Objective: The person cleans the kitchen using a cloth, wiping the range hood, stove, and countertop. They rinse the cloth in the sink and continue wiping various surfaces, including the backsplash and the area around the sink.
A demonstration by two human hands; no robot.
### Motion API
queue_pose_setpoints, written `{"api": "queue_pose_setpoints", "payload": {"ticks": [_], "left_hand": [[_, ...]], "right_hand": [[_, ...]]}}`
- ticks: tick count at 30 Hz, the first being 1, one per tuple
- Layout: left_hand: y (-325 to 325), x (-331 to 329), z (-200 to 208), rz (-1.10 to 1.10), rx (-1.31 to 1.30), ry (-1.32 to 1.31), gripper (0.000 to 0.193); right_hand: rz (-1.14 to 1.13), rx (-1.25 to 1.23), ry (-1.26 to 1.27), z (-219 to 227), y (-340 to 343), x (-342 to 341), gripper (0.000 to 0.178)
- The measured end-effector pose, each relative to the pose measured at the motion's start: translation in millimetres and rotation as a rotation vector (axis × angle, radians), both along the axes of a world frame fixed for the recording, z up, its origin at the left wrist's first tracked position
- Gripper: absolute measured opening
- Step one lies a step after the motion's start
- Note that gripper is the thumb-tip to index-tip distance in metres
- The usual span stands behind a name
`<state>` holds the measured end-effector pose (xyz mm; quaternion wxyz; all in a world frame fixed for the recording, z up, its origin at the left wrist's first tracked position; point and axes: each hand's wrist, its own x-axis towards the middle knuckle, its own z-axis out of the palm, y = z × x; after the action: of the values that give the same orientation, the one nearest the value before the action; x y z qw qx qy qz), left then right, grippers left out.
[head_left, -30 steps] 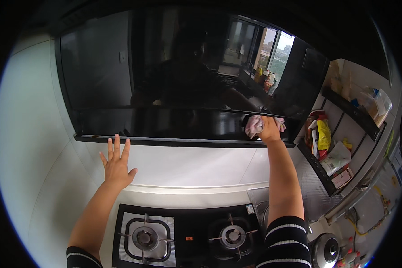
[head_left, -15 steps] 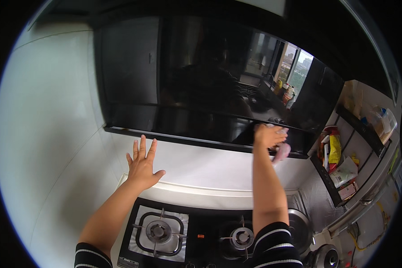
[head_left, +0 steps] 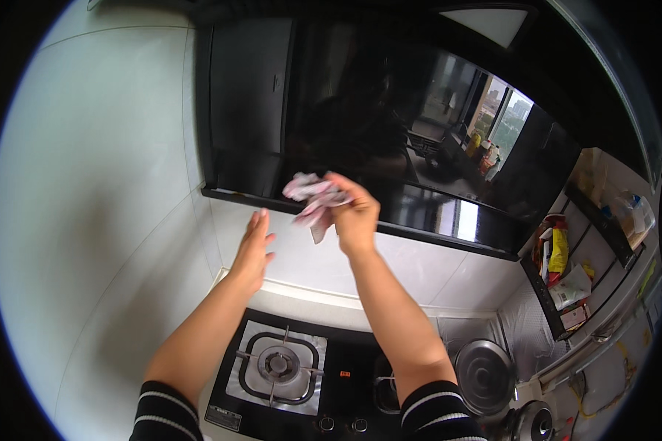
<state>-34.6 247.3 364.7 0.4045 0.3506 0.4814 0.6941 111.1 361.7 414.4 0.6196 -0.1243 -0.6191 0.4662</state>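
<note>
A crumpled pink and white cloth (head_left: 315,197) is gripped in my right hand (head_left: 357,217), up near the middle of the glossy black range hood (head_left: 353,125). My left hand (head_left: 253,251) is raised to the left of it, turned edge-on, fingers stretched out and nothing in it. Both hands are above the black gas stove (head_left: 338,400), in front of the pale wall tiles. The hood's lower lip (head_left: 412,229) runs behind the cloth. My right forearm hides part of the stove's right burner.
On the right wall, a black rack (head_left: 541,294) holds several food packets (head_left: 559,253). A round metal lid (head_left: 485,376) leans beside the stove, near a lidded pot (head_left: 535,422). A burner (head_left: 278,365) with a metal pan support is at the left. The hood's glass mirrors a window.
My right hand has carried the cloth leftward, from the hood's right lower edge to its middle. My left hand has turned from palm-spread to edge-on. The view has shifted slightly.
</note>
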Motion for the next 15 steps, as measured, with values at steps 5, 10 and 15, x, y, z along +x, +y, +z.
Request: {"api": "queue_pose_setpoints", "payload": {"ticks": [5,10,15], "left_hand": [[8,69,26,-0.532,0.094,-0.660,0.094],[4,138,4,-0.600,0.005,-0.698,0.056],[15,178,-28,-0.343,-0.132,-0.666,0.020]], "right_hand": [[0.520,-0.499,0.347,0,-12,69,0.057],[0.275,-0.636,0.296,-43,-21,155,0.048],[-0.005,-0.607,0.012,-61,-43,213,0.057]]}}
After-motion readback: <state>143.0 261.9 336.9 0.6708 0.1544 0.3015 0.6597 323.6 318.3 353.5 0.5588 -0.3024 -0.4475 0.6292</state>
